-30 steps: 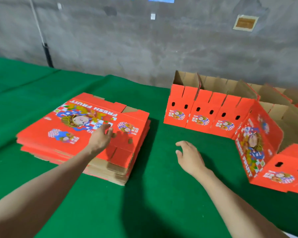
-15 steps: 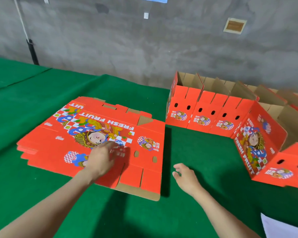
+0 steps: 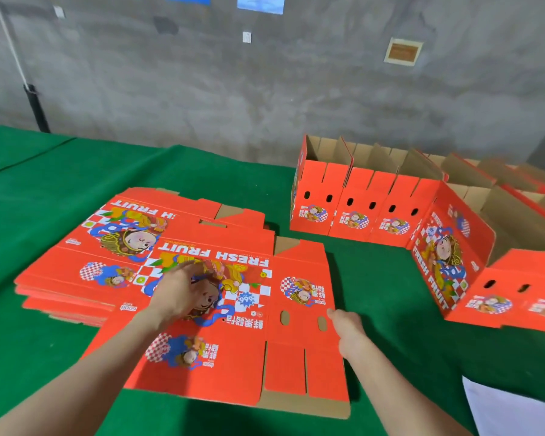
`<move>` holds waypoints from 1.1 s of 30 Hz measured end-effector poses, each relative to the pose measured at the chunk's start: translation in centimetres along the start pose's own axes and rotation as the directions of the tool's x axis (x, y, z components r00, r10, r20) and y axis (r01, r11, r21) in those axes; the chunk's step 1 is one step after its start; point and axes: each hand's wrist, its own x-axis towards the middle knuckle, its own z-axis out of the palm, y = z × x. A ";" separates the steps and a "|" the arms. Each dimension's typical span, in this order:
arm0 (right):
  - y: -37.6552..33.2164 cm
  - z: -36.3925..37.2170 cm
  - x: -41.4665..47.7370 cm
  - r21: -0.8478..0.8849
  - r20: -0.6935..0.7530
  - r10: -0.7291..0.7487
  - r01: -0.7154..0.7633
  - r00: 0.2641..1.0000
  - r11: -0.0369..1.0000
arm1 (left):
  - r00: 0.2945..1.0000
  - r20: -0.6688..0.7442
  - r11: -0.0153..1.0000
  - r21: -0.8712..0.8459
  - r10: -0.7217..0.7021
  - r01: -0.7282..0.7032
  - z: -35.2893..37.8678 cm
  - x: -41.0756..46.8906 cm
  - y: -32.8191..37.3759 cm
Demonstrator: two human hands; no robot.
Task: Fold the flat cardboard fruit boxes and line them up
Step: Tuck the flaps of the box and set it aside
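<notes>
The flat box (image 3: 239,357) lies printed side up on the green worktop (image 3: 375,278), overlapping the stack (image 3: 60,278), with the left hand (image 3: 183,291) pressing flat on it, fingers straight, and the right hand (image 3: 346,325) touching its right edge, grip unclear.

- I see one flat box (image 3: 296,366) lying printed side up, its far left part resting on the stack of flat boxes (image 3: 60,278) and the rest on the green tabletop (image 3: 375,278).
- My left grip (image 3: 183,291) lies palm down on the cartoon print in the middle of that flat box.
- My right grip (image 3: 348,328) sits at the flat box's right edge, just beside the two oval holes. Its fingers are hidden, so I cannot tell whether it holds the edge.
- A row of folded boxes (image 3: 356,199) stands open-topped by the grey wall (image 3: 265,89).
- Another folded box (image 3: 438,256) stands at an angle at the right end of that row.
- A white sheet (image 3: 510,410) shows at the lower right corner.
</notes>
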 end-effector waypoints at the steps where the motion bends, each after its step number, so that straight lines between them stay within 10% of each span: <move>1: -0.1 -0.2 0.0 0.010 -0.020 -0.026 0.026 0.999 1.000 | 1.000 0.030 1.000 0.005 0.002 -0.002 0.2 0.2 -0.2; 8: -1.0 -6.6 -0.4 0.357 -0.100 -0.236 0.257 0.966 0.898 | 0.930 -0.270 0.959 -0.204 -0.250 0.199 -1.8 2.9 -0.8; 12: -1.8 -10.9 -0.8 0.286 -0.168 -0.317 0.354 0.934 0.891 | 0.943 0.147 0.385 -0.886 -0.298 0.259 -4.9 4.1 2.2; 16: -2.1 -14.1 -1.9 0.048 -0.078 -0.482 0.486 0.873 0.873 | 0.985 0.141 0.302 -0.939 -0.095 0.163 -4.8 2.5 5.4; 21: -5.2 -16.2 -5.5 -0.266 -0.175 -0.825 0.781 0.537 0.565 | 0.998 0.064 0.284 -0.957 -0.006 0.063 -3.8 0.2 8.6; 23: -7.1 -16.0 -7.1 -0.392 -0.094 -0.950 0.866 0.298 0.310 | 1.000 0.013 0.284 -0.959 -0.001 0.013 -3.7 -0.5 10.0; 25: -9.0 -15.5 -8.6 -0.423 0.056 -0.977 0.891 0.207 0.165 | 1.000 -0.024 0.289 -0.957 0.016 -0.028 -3.8 -1.3 11.2; 33: -11.7 -16.6 -10.0 -0.356 0.306 -0.800 0.841 0.516 0.407 | 0.984 -0.149 0.300 -0.938 0.102 -0.173 -3.2 -5.2 14.1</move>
